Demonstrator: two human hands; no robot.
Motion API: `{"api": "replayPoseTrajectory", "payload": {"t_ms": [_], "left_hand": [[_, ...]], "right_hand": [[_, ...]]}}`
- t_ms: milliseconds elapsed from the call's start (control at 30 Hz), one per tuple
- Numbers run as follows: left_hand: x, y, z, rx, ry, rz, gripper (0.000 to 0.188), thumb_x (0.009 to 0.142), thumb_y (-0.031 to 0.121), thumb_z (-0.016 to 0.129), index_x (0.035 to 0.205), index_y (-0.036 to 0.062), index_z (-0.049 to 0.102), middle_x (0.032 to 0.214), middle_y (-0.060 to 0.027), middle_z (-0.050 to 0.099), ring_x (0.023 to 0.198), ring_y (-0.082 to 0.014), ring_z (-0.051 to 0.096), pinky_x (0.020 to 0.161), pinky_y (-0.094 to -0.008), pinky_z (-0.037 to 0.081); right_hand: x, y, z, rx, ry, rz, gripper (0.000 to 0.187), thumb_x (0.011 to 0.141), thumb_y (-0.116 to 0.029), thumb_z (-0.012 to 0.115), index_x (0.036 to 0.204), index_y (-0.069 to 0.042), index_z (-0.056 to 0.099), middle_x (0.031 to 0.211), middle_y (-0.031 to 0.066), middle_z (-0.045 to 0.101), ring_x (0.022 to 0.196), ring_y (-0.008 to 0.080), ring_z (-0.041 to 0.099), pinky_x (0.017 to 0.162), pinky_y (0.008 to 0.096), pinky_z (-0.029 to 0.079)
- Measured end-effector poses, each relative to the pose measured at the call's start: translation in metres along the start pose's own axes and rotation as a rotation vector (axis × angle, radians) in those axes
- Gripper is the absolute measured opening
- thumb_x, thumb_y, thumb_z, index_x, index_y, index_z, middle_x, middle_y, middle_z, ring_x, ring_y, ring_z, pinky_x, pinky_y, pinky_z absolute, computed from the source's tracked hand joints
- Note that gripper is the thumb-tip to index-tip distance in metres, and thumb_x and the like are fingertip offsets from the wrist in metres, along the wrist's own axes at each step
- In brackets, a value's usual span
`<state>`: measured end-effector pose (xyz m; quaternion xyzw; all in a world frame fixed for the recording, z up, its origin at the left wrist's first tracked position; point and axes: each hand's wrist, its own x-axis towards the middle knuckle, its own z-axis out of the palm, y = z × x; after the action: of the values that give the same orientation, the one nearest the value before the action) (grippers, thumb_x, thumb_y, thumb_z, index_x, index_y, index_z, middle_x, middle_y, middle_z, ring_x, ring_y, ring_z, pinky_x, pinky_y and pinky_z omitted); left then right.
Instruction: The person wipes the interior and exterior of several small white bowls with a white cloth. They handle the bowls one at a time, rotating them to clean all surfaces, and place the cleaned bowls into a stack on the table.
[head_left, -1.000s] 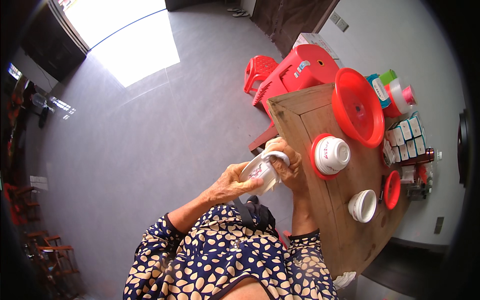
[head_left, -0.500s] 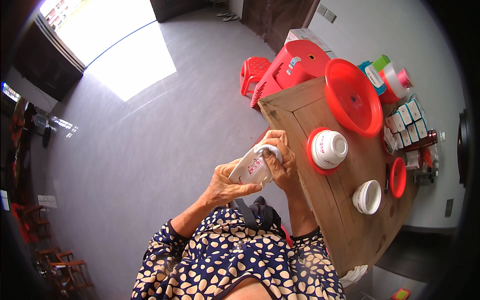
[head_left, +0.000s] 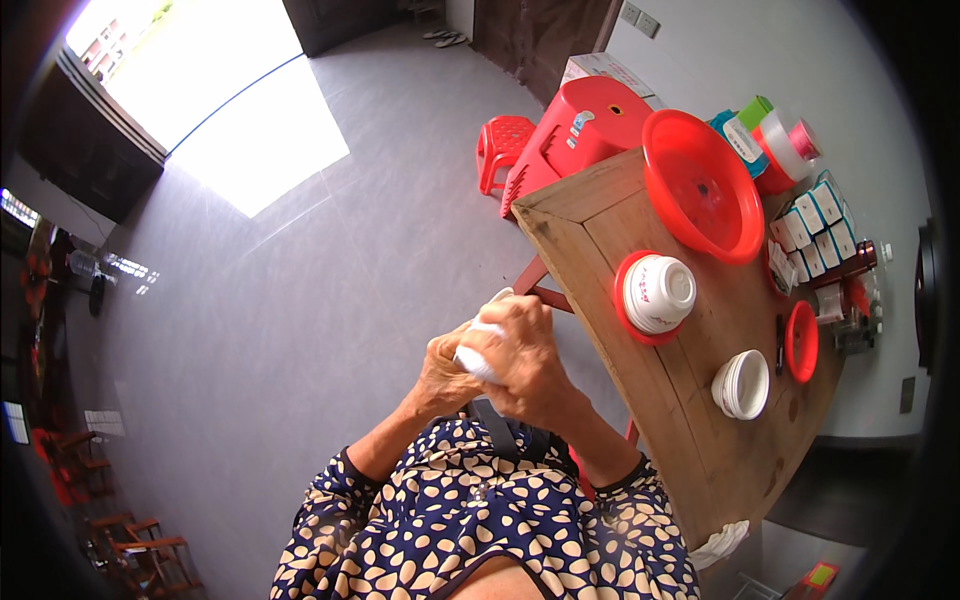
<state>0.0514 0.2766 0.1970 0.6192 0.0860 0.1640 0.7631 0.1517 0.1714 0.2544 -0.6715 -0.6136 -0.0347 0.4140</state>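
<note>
In front of my body, my left hand (head_left: 443, 372) is wrapped round a white bowl, mostly hidden; only a bit of its rim (head_left: 505, 293) shows above the fingers. My right hand (head_left: 530, 358), slightly blurred, presses a white cloth (head_left: 480, 364) against the bowl. To the right on the wooden table (head_left: 690, 450), a stack of upside-down white bowls (head_left: 662, 293) with red floral marks rests on a red plate or lid (head_left: 626, 325). Closer to me stands a second stack of small white bowls (head_left: 742, 386), tilted with the opening to the right.
A large red basin (head_left: 690, 190) sits at the table's far end, beside tubs and white boxes (head_left: 815, 235). Near the wall lies a red ring-shaped lid (head_left: 801, 342). Red plastic stools (head_left: 590, 120) stand beyond the table. A crumpled white cloth (head_left: 722, 545) hangs at the near corner.
My right hand has moved left and down across the bowl with the cloth. The bowl has turned, so its floral side no longer shows. The view has shifted slightly.
</note>
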Motion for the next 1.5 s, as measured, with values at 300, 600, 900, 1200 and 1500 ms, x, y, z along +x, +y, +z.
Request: {"api": "replayPoseTrajectory", "payload": {"t_ms": [300, 600, 900, 1200, 1500], "left_hand": [[-0.004, 0.032, 0.005, 0.245, 0.028, 0.084, 0.025, 0.067, 0.011, 0.08, 0.085, -0.0005, 0.069, 0.096, -0.0095, 0.065, 0.083, -0.0169, 0.063, 0.072, -0.0278, 0.051], [-0.007, 0.027, 0.002, 0.206, -0.057, 0.009, 0.036, 0.066, 0.014, 0.082, 0.097, -0.0001, 0.068, 0.096, -0.0086, 0.066, 0.085, -0.0157, 0.062, 0.076, -0.0274, 0.05], [0.01, 0.043, -0.005, 0.032, -0.164, -0.37, 0.045, 0.07, 0.02, 0.082, 0.105, 0.001, 0.061, 0.088, -0.0024, 0.066, 0.08, -0.0098, 0.061, 0.075, -0.0274, 0.051], [-0.005, 0.033, 0.005, 0.055, -0.016, -0.104, 0.038, 0.071, 0.015, 0.082, 0.102, 0.0016, 0.065, 0.088, -0.0016, 0.067, 0.077, -0.0073, 0.06, 0.069, -0.0225, 0.051], [-0.013, 0.036, 0.014, -0.132, 0.101, -0.074, 0.046, 0.066, 0.013, 0.085, 0.104, -0.0024, 0.064, 0.088, -0.0037, 0.067, 0.078, -0.0091, 0.062, 0.072, -0.0234, 0.052]], "right_hand": [[0.002, 0.045, -0.001, 0.486, 0.165, 0.26, 0.01, 0.089, -0.006, 0.055, 0.096, -0.002, 0.06, 0.104, 0.0086, 0.056, 0.085, 0.0133, 0.054, 0.072, 0.0259, 0.046], [-0.035, 0.07, 0.031, 1.332, 0.324, 0.614, 0.013, 0.095, -0.011, 0.05, 0.104, -0.006, 0.058, 0.094, 0.0008, 0.058, 0.084, 0.0062, 0.054, 0.073, 0.0215, 0.047], [0.01, 0.031, -0.013, 0.382, -0.087, 0.005, 0.022, 0.075, -0.006, 0.066, 0.096, -0.007, 0.062, 0.099, 0.0109, 0.056, 0.093, 0.0268, 0.054, 0.083, 0.0373, 0.044], [0.003, 0.021, -0.008, 0.231, 0.151, 0.133, 0.017, 0.076, -0.01, 0.067, 0.092, -0.007, 0.062, 0.099, 0.0114, 0.05, 0.096, 0.0265, 0.048, 0.085, 0.0385, 0.041], [-0.024, 0.048, 0.009, 1.087, 0.251, 0.623, 0.013, 0.09, -0.003, 0.053, 0.102, -0.004, 0.056, 0.102, 0.0067, 0.05, 0.093, 0.0113, 0.049, 0.081, 0.026, 0.043]]}}
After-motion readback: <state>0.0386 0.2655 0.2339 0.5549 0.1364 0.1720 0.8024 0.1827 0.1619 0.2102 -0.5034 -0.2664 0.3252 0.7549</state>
